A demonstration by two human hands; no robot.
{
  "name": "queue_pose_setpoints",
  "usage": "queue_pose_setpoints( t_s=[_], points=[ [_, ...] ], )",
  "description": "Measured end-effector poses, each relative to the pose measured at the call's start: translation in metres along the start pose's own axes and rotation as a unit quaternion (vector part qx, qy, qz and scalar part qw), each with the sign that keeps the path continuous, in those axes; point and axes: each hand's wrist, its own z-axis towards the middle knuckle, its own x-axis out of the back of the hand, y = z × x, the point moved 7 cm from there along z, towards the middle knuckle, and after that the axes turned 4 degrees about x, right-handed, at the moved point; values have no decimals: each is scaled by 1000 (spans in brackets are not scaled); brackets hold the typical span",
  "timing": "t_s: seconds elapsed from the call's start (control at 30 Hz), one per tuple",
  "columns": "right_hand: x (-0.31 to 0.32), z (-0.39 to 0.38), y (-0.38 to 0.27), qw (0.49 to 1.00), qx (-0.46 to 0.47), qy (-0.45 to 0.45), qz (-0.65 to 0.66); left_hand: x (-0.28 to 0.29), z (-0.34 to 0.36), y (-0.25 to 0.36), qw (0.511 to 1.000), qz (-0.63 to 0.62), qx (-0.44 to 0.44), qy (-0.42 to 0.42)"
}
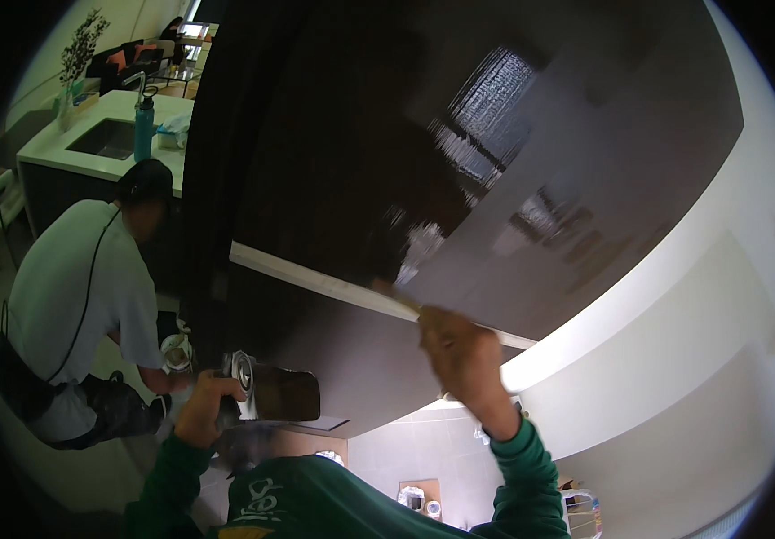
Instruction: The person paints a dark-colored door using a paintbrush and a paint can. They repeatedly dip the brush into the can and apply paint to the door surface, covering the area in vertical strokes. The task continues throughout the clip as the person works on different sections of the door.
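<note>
My right hand (464, 359) is closed around the thin, light-coloured handle of what looks like a paintbrush (396, 298). The brush end is blurred; it lies over the pale strip (315, 283) along the lower edge of a large, glossy dark panel (351, 162). Whether its tip touches the panel or the strip, I cannot tell. Lower left, my left hand (210, 404) grips a dark can (284, 393) with a round silvery rim, held in front of the matte dark surface below the strip. What the can holds is not visible.
At left, a person (91, 278) in a white shirt and dark cap crouches close to my left arm, beside a small pot (176, 353). Behind them stands a counter (41, 154) with a sink and a teal bottle (143, 130). Containers (411, 496) stand on the floor below.
</note>
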Motion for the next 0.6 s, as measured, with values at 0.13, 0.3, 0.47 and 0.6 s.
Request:
queue_pose_setpoints(
  t_s=[0.13, 0.3, 0.47, 0.6],
  points=[
    [81, 65, 15, 987, -118, 108, 20, 13, 12, 41, 998, -15, 52, 43],
    [162, 137, 3, 974, -132, 175, 53, 8, 14, 35, 916, -267, 293, 57],
    [208, 177, -5, 979, -76, 188, -16, 7, 11, 29, 844, -361, 381, 114],
    [241, 196, -9, 974, -25, 217, -62, 8, 15, 47, 850, -367, 366, 95]
  ],
)
